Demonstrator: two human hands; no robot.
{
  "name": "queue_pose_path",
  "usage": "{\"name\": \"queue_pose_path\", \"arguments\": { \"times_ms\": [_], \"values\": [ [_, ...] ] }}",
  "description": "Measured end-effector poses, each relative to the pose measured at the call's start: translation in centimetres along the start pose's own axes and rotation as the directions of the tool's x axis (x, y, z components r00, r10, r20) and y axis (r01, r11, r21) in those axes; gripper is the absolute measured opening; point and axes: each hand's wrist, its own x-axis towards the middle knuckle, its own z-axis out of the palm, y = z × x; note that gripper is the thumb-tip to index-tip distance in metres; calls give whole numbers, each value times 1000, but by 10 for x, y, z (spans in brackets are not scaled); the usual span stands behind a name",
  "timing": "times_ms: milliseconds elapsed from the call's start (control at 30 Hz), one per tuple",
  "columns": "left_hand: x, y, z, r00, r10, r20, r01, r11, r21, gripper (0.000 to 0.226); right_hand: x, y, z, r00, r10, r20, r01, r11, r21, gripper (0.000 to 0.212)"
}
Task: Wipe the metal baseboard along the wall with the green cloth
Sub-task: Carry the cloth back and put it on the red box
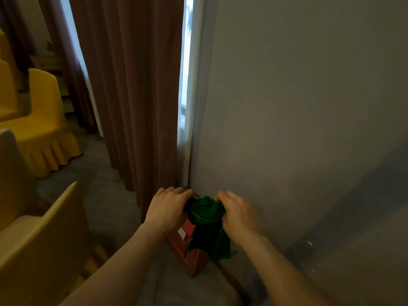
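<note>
Where wall [298,107] meets floor, both hands clutch green cloth [206,214]

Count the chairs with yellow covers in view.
2 for certain: one skirted yellow chair at mid-left beside the curtain, another cut off by the left edge behind it. More may lie out of frame.

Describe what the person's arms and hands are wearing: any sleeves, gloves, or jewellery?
Nothing is worn. The left hand and right hand are bare, without gloves, and no rings show on the fingers. Both forearms are uncovered to the frame edge: no sleeves, watch or wristband visible.
</note>
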Motion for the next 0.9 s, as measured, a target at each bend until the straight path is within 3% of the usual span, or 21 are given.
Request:
{"name": "queue_pose_path", "arguments": {
  "times_ms": [467, 900],
  "values": [
    [145, -73, 163, 954, -193, 231, 187, 981, 50, 32, 155, 121, 159, 975, 53, 216, -82, 988, 132, 42],
    [152, -121, 383, 897, -233, 377, 200, 972, 125, 43, 161, 213, 363, 924, 150, 352, -172, 985, 30, 43]
  ]
}}
